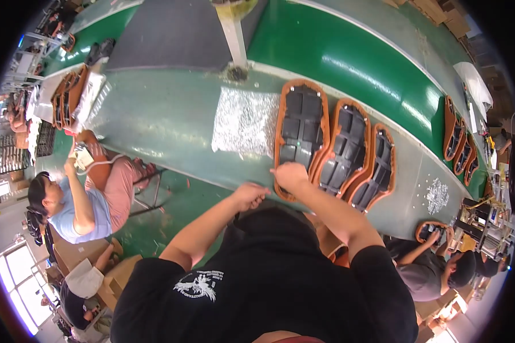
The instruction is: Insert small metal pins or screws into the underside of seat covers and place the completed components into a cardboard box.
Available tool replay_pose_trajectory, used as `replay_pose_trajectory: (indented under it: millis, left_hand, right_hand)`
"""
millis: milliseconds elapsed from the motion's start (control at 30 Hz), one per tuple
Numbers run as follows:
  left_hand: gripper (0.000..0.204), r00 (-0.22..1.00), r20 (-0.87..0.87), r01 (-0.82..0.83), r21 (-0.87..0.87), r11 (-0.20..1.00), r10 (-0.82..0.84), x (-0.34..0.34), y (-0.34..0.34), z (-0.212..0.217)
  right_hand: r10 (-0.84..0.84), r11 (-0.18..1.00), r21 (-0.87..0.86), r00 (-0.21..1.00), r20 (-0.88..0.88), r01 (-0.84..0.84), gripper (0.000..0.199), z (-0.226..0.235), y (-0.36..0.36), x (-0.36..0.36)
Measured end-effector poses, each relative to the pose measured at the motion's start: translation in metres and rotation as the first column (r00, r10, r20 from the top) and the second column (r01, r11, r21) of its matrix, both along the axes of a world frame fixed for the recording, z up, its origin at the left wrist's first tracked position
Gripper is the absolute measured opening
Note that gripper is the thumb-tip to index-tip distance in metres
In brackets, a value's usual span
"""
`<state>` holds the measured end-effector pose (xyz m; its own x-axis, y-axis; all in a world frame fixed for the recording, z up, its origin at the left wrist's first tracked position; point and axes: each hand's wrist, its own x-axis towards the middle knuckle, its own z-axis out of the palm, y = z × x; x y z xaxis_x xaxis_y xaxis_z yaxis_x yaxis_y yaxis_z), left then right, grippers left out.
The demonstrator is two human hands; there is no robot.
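On the worktable in front of me lies a long padded panel [301, 117] with a brown cover wrapped over its rim and a black ribbed plastic back facing up. My right hand [292, 177] is closed over its near end, fingertips at the brown left rim. Whatever the fingers pinch there is hidden. Left of it, by the table's front edge, my left hand [250, 197] is curled closed, thumb against fingers; anything in it is too small to make out. Two similar panels, a middle one [349, 143] and a right one [382, 166], lie side by side to the right.
A clear plastic bag of small silvery pieces [246, 120] lies left of the panels. A loose heap of small pieces [438, 195] is farther right. A post [233, 40] rises beyond the table. One co-worker [91, 200] sits at left, another [435, 268] works at right.
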<state>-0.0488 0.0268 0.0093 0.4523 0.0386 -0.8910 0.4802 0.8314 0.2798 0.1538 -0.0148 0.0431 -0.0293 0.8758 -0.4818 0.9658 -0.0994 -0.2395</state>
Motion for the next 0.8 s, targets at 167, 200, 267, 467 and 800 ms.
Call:
replay_pose_trajectory:
  millis: [167, 200, 267, 467, 800]
  left_hand:
    - [0.018, 0.999, -0.043, -0.014, -0.009, 1.000, 0.014, -0.005, 0.006, 0.007]
    - [0.018, 0.999, -0.045, -0.015, 0.007, 1.000, 0.015, -0.007, 0.005, 0.008]
    - [0.018, 0.998, -0.047, 0.046, -0.006, 0.999, -0.047, -0.003, 0.006, 0.012]
    - [0.023, 0.993, -0.067, 0.101, -0.008, 0.995, -0.101, 0.015, 0.013, 0.006]
    - [0.021, 0.994, -0.093, 0.049, -0.048, 0.998, -0.053, 0.005, 0.022, -0.003]
  right_hand:
    - [0.195, 0.911, 0.337, 0.968, 0.156, -0.237, 0.025, 0.001, -0.039, -0.007]
    - [0.138, 0.950, 0.264, 0.982, 0.132, -0.169, 0.022, -0.005, -0.045, -0.009]
    - [0.082, 0.975, 0.197, 0.990, 0.112, -0.103, 0.020, -0.005, -0.045, -0.001]
    - [-0.179, 0.980, 0.075, 0.979, -0.100, 0.186, 0.025, 0.013, -0.056, 0.005]
    - [-0.922, 0.267, -0.717, -0.046, -0.385, 0.643, 0.056, -0.058, -0.134, -0.002]
